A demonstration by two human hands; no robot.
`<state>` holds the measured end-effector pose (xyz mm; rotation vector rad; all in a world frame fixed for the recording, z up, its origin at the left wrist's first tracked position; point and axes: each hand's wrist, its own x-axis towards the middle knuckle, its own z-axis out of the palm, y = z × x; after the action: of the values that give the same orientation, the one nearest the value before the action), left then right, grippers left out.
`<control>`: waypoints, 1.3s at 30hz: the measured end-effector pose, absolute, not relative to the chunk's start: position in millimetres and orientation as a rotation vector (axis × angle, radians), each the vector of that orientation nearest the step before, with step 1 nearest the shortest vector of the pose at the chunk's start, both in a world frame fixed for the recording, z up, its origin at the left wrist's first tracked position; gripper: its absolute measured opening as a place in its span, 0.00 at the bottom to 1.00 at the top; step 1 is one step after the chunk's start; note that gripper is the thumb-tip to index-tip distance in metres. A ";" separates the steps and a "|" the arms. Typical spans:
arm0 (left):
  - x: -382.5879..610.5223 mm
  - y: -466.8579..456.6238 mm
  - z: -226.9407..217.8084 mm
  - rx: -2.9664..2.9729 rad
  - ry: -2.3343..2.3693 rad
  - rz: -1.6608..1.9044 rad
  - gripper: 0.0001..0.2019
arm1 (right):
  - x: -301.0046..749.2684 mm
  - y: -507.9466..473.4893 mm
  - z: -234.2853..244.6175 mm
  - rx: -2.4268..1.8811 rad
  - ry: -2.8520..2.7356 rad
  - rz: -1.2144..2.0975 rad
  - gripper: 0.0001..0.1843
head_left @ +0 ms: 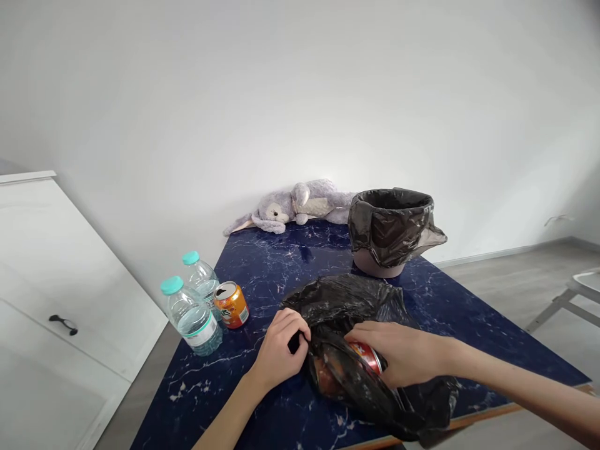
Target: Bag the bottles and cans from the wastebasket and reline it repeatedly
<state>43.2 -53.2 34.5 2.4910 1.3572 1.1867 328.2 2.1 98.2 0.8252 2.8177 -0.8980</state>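
A black plastic bag point(347, 297) lies crumpled on the dark blue marbled table point(262, 265). My left hand point(284, 342) pinches the edge of its opening. Inside the mouth of the bag, my right hand point(398, 353) is closed around a red can point(366, 356), only part of which shows between the fingers and the plastic. Through the thin film another reddish-brown shape is visible, too veiled to name. To the left of my left hand stands an orange can point(231, 305) with its top opened.
Two clear bottles with turquoise caps, a nearer bottle point(192, 319) and a farther bottle point(199, 275), stand at the left edge. A bin lined with black plastic point(391, 231) is at the back right. A grey plush rabbit point(300, 203) lies against the wall. A white cabinet point(60, 269) flanks the left.
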 end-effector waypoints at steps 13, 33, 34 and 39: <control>41.9 -54.2 28.4 2.588 1.377 0.942 0.11 | 344.3 17.6 193.6 1.613 3.249 -0.197 0.37; 36.0 -60.6 8.3 2.481 1.571 0.787 0.11 | 106.1 -12.0 171.6 0.623 3.238 -0.221 0.39; 35.3 -60.8 6.9 2.483 1.575 0.781 0.11 | 101.9 -12.5 168.3 0.621 3.237 -0.228 0.40; 31.4 -60.6 -3.1 2.507 1.562 0.766 0.17 | 82.5 -18.8 154.6 0.604 3.240 -0.253 0.39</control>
<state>31.4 -60.6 -3.1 2.5069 1.5619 0.7660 82.5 -18.8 154.6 0.6043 3.2402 -0.2530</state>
